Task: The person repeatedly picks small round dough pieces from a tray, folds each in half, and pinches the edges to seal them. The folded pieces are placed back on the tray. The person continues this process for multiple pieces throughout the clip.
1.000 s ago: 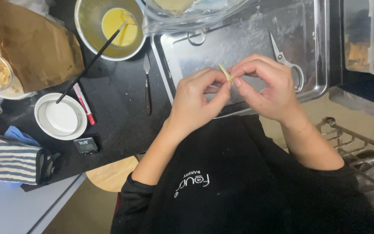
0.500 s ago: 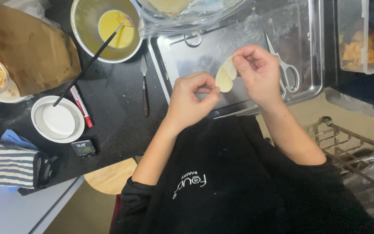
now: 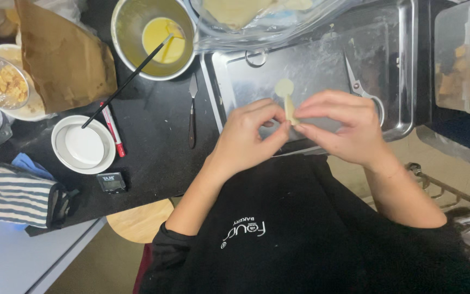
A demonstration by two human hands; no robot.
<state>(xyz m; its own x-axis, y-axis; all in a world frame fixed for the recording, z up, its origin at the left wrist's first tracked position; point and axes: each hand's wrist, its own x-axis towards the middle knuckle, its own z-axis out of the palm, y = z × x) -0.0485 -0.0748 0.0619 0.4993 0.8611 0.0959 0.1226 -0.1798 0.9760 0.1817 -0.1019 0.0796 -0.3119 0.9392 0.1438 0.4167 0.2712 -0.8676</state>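
Striped blue-and-white cloth (image 3: pixel 12 196) lies at the far left of the black worktop (image 3: pixel 153 141), beside a round white dish (image 3: pixel 84 145) and a red-capped marker pen (image 3: pixel 112 129). Further along, a steel bowl of yellow liquid (image 3: pixel 153 38) holds a thin black brush (image 3: pixel 128 80), and a small palette knife (image 3: pixel 192 111) lies just left of the shallow metal tray (image 3: pixel 322 65). Above that tray the left hand (image 3: pixel 246 139) and the right hand (image 3: pixel 346 128) both pinch a small pale piece of dough (image 3: pixel 287 100), thumbs and forefingers closed on its lower folded edge. The dough looks soft, light and easily torn, so a gentle fingertip hold at the seam suits it best. Steel scissors (image 3: pixel 363 90) rest to the right.
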